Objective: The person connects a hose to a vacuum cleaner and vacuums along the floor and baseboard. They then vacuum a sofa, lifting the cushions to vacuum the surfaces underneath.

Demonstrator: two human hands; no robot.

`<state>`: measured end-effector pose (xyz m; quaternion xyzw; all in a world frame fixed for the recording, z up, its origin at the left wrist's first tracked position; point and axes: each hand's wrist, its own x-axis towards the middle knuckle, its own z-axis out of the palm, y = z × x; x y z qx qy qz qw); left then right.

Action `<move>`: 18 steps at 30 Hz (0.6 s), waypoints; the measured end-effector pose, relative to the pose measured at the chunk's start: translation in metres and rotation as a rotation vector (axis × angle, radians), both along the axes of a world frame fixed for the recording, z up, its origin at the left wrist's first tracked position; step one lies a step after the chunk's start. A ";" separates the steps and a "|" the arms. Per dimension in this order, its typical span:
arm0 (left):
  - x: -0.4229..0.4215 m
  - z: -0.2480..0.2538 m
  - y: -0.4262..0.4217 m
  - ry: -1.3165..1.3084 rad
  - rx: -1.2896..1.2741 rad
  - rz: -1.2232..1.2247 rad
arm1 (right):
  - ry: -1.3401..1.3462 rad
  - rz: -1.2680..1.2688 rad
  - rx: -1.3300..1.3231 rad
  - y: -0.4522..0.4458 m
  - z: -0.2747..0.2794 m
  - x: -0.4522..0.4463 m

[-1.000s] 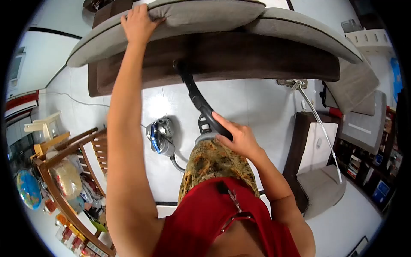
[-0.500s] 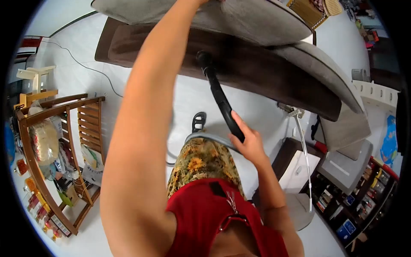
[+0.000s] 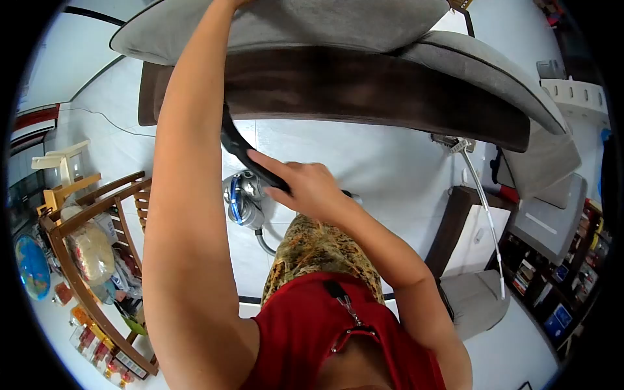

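My right hand (image 3: 309, 185) is closed around a black vacuum cleaner wand (image 3: 244, 149). The wand slants up and left to the dark brown sofa base (image 3: 390, 91); its far end is hidden behind my left arm. That arm reaches up across a large grey sofa cushion (image 3: 325, 26), raised along the back of the base. Of my left hand (image 3: 240, 2) only a sliver shows at the top edge, with the fingers out of sight. A silver vacuum cleaner (image 3: 246, 201) with a blue band stands on the floor below the wand, its grey hose (image 3: 264, 244) curving toward my legs.
A second grey cushion (image 3: 487, 75) leans at the sofa's right end. On the right are a long-handled mop (image 3: 481, 195), a grey stool (image 3: 478, 302) and a shelf (image 3: 552, 286). To the left stands a wooden rack (image 3: 84, 312) full of bags and jars.
My right hand has swung the wand left along the sofa base, so its end has passed behind my left arm. The vacuum cleaner body has come into view.
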<state>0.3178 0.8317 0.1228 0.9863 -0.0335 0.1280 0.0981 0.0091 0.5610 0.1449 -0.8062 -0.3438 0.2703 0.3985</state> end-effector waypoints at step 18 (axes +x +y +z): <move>0.006 0.004 -0.001 -0.066 -0.156 -0.009 | 0.142 -0.392 -0.112 -0.059 0.031 -0.003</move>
